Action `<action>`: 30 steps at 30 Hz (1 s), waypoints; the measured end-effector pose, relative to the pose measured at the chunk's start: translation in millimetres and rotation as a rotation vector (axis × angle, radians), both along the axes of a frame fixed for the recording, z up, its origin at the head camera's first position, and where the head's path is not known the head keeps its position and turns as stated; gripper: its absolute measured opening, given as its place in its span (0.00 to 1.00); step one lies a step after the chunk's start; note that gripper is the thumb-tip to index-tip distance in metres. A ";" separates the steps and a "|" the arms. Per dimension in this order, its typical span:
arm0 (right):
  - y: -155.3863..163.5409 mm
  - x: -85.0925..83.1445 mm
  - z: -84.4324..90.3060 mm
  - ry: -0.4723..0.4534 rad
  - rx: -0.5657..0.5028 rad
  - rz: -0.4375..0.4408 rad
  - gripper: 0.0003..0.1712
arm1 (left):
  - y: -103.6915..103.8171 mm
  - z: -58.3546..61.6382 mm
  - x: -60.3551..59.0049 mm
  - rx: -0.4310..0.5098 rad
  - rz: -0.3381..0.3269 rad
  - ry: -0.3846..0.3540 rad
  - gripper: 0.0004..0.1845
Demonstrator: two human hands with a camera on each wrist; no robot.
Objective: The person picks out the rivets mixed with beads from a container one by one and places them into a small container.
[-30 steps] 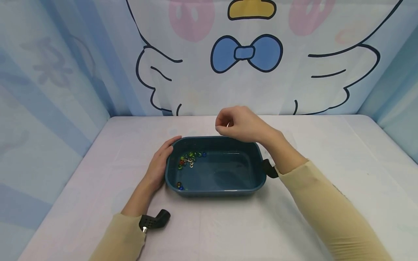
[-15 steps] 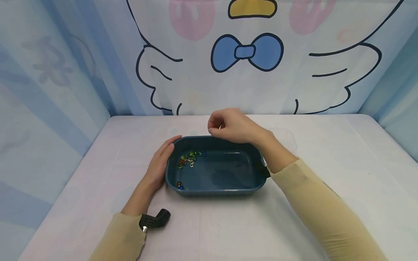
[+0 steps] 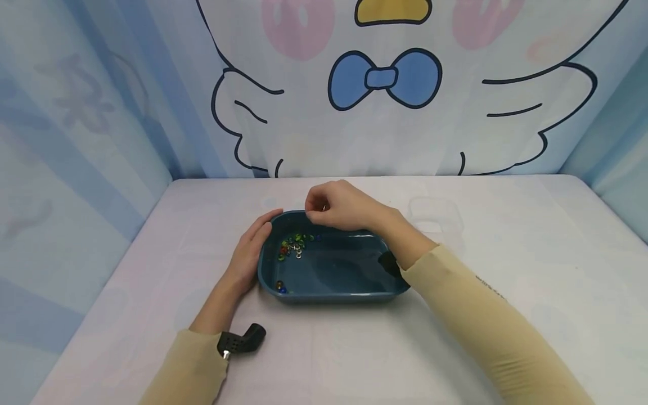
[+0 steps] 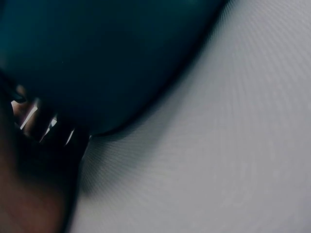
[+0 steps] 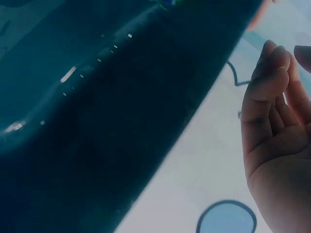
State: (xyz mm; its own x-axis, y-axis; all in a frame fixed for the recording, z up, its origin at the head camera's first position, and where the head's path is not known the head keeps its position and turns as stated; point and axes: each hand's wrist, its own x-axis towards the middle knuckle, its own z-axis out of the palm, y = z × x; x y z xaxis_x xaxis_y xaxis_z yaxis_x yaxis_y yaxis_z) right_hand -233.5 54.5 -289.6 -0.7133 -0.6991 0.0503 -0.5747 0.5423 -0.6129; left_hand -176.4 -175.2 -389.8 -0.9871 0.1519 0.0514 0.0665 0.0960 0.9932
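Note:
A dark teal rectangular basin [image 3: 334, 297] sits on the white table. Several small coloured beads [image 3: 293, 246] lie in its far left corner, and two more beads [image 3: 279, 287] lie in the near left corner. My left hand [image 3: 248, 253] rests with straight fingers against the basin's left wall; the left wrist view shows only that dark wall [image 4: 97, 58] close up. My right hand [image 3: 317, 207] hovers just over the far rim, above the bead cluster, with thumb and fingers curled together, seemingly pinching a tiny pale bead. The right wrist view shows its curled fingers [image 5: 272, 97] beside the basin [image 5: 97, 121].
White cloth covers the table [image 3: 506, 236] on all sides of the basin. A backdrop with a cartoon bird and blue bow [image 3: 385, 79] closes off the back; blue curtains stand at both sides. A black camera mount [image 3: 240, 341] sits on my left wrist.
My right hand has moved left and down along the basin's far rim, ending above the bead cluster. The left hand and basin have stayed put.

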 end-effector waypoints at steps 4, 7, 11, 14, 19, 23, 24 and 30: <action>-2.8 -0.2 -6.7 -0.017 0.004 0.034 0.03 | -0.2 -0.8 0.3 -0.008 0.004 -0.010 0.25; -5.2 0.2 -11.0 -0.030 -0.004 0.077 0.04 | -0.3 -0.6 0.3 -0.016 0.007 -0.005 0.25; -8.2 0.9 -15.3 -0.031 -0.008 0.124 0.05 | -0.6 -0.7 -0.2 -0.019 0.004 0.006 0.25; -10.3 1.2 -17.9 -0.022 -0.001 0.151 0.08 | -1.2 -1.3 -1.0 -0.016 0.003 0.008 0.25; -13.3 1.2 -23.1 -0.013 0.037 0.185 0.10 | -1.5 -2.2 -1.2 -0.016 0.002 -0.003 0.25; -14.6 1.2 -26.2 -0.030 0.076 0.182 0.09 | -1.2 -2.5 -0.4 -0.013 0.003 -0.007 0.25; -14.9 1.3 -26.8 -0.039 0.088 0.180 0.09 | -1.0 -2.4 -0.1 -0.014 0.003 -0.006 0.25; -16.0 1.1 -29.6 -0.071 0.153 0.184 0.10 | 0.1 -2.3 0.7 0.003 0.008 -0.007 0.25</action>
State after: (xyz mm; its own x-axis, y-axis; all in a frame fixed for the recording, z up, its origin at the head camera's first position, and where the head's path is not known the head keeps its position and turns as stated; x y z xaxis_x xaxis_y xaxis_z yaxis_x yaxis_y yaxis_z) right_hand -232.3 38.5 -319.2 -0.5709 -0.8132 -0.1125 -0.6307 0.5222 -0.5741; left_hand -175.7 -175.1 -392.1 -0.9886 0.1433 0.0453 0.0590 0.0931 0.9939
